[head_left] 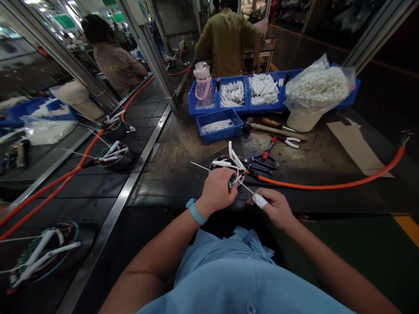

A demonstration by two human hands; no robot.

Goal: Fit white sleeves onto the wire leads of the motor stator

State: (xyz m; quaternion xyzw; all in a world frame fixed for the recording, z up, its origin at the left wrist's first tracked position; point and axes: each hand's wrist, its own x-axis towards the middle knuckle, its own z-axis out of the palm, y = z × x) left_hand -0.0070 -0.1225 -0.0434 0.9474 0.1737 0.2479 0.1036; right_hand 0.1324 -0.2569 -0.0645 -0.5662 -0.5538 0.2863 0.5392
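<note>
A round wound stator with white sleeved leads sticking up lies on the dark bench right in front of me. My left hand, with a blue wristband, is closed over its near edge. My right hand has a white taped finger and pinches a thin white tie or lead that runs toward the stator. A thick orange cable leaves the stator to the right. Blue-handled cutters lie just behind it.
Blue bins of white sleeves, a pink bottle, a bag of white tubes, a hammer and red pliers sit farther back. More stators ride a conveyor on the left. Two people work beyond.
</note>
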